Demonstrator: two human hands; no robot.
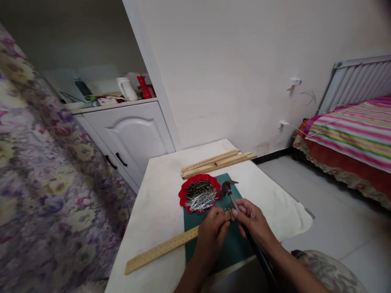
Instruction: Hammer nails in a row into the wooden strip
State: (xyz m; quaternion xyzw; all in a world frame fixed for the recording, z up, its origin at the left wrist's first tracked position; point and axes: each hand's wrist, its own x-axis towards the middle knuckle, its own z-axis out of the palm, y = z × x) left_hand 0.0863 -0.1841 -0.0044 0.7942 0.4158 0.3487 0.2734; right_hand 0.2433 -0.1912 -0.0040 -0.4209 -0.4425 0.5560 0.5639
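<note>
Holding the black-handled claw hammer [233, 202] loosely, head towards twelve o'clock, the right hand [255, 223] probably keeps its fingertips free. The left hand [212, 228] closes over the long, dotted, yellow wooden strip [165, 249], which points to eight; whether it pinches a nail, I cannot tell. A green rectangular mat [230, 248] likely shields the white table [140, 219]; the red scalloped bowl [182, 196] sits handily at eleven.

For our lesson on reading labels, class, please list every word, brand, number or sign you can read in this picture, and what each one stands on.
There are none that can be read.
The red bottle and white jug on the cabinet: too small and blurred to tell any print.
The hammer and wooden strip: no legible marks.
</note>
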